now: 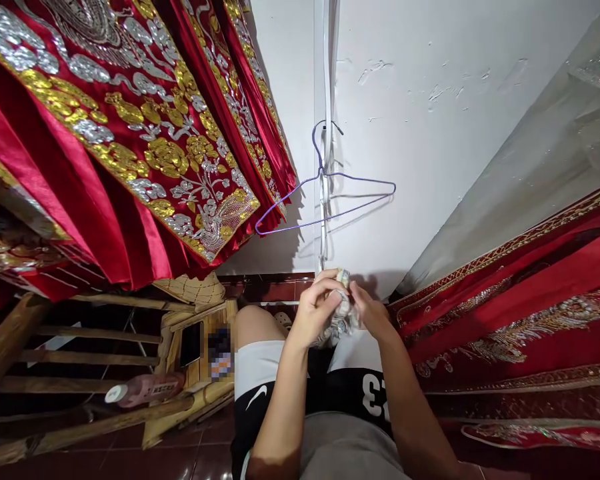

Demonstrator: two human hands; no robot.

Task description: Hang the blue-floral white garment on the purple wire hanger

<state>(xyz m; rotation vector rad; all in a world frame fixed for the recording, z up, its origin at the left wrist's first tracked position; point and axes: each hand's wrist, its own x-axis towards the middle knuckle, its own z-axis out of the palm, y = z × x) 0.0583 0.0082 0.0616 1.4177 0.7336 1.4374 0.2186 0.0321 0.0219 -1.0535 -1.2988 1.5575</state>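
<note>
A bunched piece of pale patterned cloth (341,327) is held in front of my knees, between both hands. My left hand (316,308) is closed around its left side, with the thumb and curled fingers pressing the folds. On the other side, my right hand (369,310) has its fingers bent in against the cloth; its fingertips are partly hidden. What kind of cloth item it is, I cannot make out. Above and apart from my hands, a bare purple wire hanger (357,178) hangs by its hook from a white cable or pipe on the wall.
Red garments with gold and silver embroidery (167,157) hang at the upper left. More red beaded fabric (525,300) fills the right side. At lower left stands a bamboo bench (95,359) with a pinkish bottle (147,390), and a dark phone (191,343) lies on its wooden ledge.
</note>
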